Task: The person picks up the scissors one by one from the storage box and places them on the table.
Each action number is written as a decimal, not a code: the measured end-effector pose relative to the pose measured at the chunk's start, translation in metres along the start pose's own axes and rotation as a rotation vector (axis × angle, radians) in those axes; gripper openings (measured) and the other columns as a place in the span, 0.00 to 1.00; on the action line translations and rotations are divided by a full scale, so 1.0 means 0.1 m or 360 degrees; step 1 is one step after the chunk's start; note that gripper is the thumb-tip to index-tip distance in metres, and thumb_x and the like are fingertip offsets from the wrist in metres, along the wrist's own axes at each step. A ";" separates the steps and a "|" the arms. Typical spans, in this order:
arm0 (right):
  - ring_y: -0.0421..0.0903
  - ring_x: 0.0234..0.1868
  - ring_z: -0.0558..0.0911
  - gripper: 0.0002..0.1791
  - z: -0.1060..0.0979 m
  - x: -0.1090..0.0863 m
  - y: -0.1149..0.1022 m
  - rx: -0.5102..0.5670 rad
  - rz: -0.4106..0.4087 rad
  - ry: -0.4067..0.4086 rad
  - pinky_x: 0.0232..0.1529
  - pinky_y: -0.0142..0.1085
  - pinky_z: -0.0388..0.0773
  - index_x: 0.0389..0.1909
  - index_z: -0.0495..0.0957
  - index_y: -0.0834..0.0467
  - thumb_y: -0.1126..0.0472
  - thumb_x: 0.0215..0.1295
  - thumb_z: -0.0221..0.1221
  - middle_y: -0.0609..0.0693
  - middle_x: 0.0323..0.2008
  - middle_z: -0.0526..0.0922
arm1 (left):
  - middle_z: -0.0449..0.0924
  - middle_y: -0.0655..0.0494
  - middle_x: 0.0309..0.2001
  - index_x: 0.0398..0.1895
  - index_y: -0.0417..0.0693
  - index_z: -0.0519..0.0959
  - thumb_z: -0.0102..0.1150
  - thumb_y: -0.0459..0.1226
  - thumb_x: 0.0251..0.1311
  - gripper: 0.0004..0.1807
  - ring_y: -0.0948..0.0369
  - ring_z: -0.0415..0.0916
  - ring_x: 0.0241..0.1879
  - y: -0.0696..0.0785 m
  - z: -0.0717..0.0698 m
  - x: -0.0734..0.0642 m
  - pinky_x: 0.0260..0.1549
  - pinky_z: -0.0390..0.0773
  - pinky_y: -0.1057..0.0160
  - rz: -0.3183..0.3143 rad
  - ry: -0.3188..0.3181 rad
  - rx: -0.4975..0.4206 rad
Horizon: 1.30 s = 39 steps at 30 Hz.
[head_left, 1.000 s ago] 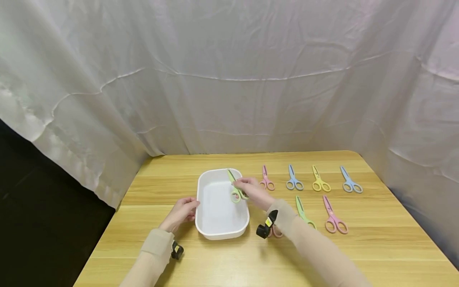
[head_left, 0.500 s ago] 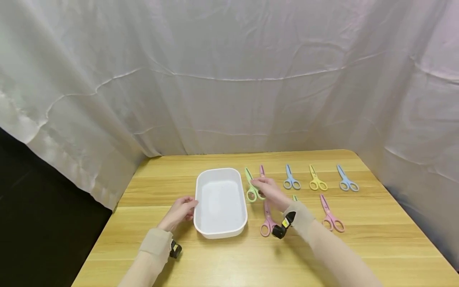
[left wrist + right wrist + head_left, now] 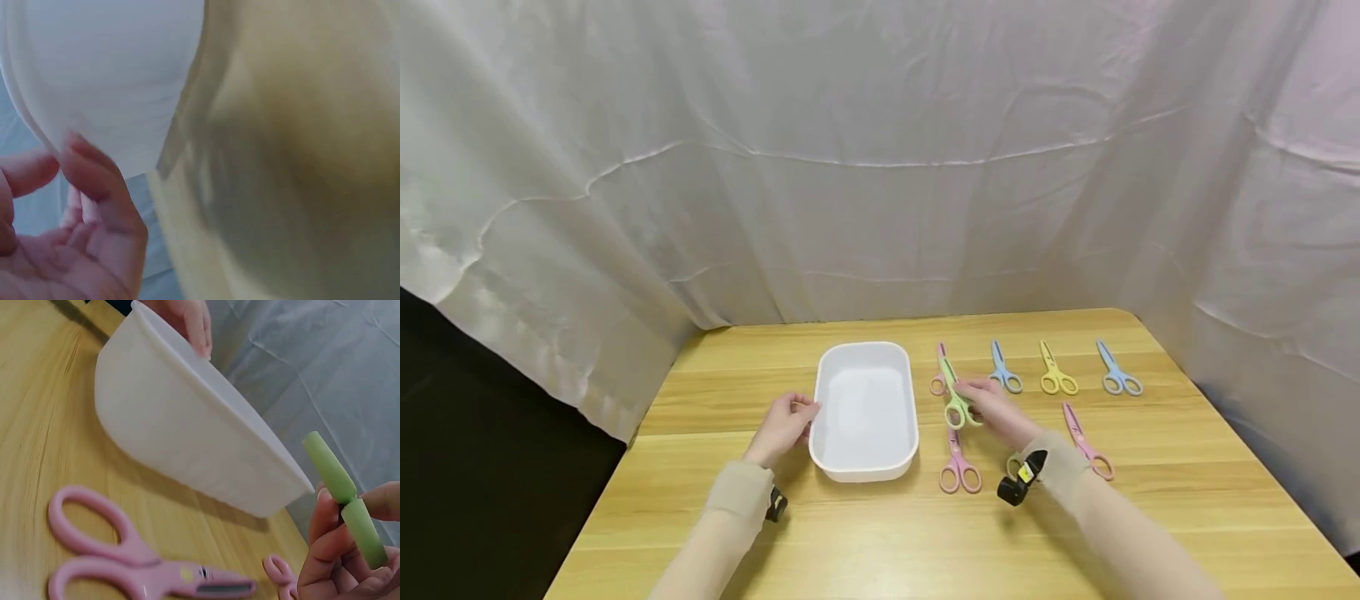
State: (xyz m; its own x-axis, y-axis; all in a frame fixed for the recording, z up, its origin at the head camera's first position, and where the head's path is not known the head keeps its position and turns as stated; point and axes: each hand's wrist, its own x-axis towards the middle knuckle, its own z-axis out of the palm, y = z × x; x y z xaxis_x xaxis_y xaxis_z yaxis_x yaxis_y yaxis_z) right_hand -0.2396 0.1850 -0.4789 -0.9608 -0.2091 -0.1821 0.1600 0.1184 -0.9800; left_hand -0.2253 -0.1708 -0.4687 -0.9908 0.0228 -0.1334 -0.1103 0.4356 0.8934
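Observation:
My left hand pinches the left rim of a white rectangular tray between thumb and fingers. The left wrist view shows the thumb and index finger at the rim. No scissors lie in the tray. To its right my right hand holds a pair of green scissors, blades pointing away. They are over the table, overlapping pink scissors behind and a second pink pair in front. In the right wrist view the green handles show between the fingers.
Along the back right lie blue scissors, yellow scissors and another blue pair. More pink scissors lie nearer, partly behind the right forearm. A grey-white curtain hangs behind the wooden table.
My right hand has carried the green scissors rightward, from over the tray to over the pink scissors. The tray, gripped by my left hand, has shifted slightly away and to the right.

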 end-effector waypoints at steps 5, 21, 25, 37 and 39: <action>0.36 0.27 0.67 0.23 -0.15 -0.07 0.01 -0.0021 0.0044 0.0060 0.29 0.27 0.64 0.56 0.74 0.75 0.57 0.76 0.52 0.40 0.27 0.74 | 0.78 0.49 0.34 0.50 0.40 0.76 0.56 0.43 0.69 0.16 0.59 0.74 0.31 0.21 0.02 -0.01 0.28 0.73 0.67 0.0164 0.0215 0.0374; 0.36 0.28 0.68 0.17 -0.73 -0.27 0.03 -0.0220 -0.0006 0.0065 0.30 0.28 0.69 0.46 0.79 0.68 0.56 0.77 0.52 0.41 0.28 0.72 | 0.82 0.50 0.43 0.50 0.45 0.78 0.56 0.37 0.67 0.12 0.56 0.79 0.39 0.97 0.70 -0.23 0.38 0.81 0.58 0.0885 0.0148 0.0860; 0.34 0.29 0.71 0.21 -0.84 -0.29 0.04 -0.0260 -0.0003 0.0096 0.32 0.27 0.71 0.51 0.76 0.72 0.56 0.77 0.51 0.39 0.28 0.75 | 0.82 0.51 0.46 0.54 0.45 0.78 0.56 0.36 0.67 0.14 0.55 0.81 0.43 1.09 0.93 -0.24 0.45 0.83 0.57 0.0969 0.0039 0.0897; 0.38 0.24 0.66 0.21 -1.26 -0.51 0.03 -0.0535 0.0036 0.0189 0.27 0.33 0.68 0.46 0.75 0.69 0.52 0.77 0.51 0.42 0.24 0.68 | 0.81 0.52 0.60 0.61 0.48 0.77 0.53 0.41 0.70 0.19 0.54 0.80 0.58 1.36 1.56 -0.38 0.55 0.84 0.59 0.1131 -0.0159 0.1271; 0.38 0.25 0.67 0.20 -1.32 -0.54 0.04 -0.0567 0.0021 0.0185 0.29 0.33 0.69 0.43 0.75 0.68 0.52 0.77 0.51 0.43 0.24 0.68 | 0.82 0.54 0.60 0.62 0.49 0.76 0.53 0.41 0.70 0.19 0.56 0.81 0.57 1.36 1.66 -0.40 0.53 0.85 0.61 0.1148 -0.0185 0.1333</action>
State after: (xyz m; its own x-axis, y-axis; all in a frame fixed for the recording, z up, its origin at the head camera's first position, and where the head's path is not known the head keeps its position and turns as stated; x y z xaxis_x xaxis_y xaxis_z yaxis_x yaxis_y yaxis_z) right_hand -0.2168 0.3252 -0.4627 -0.9817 -0.0963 -0.1641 0.1032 0.4552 -0.8844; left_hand -0.1871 0.0369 -0.4133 -0.7831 0.5809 0.2221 0.6203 0.7554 0.2114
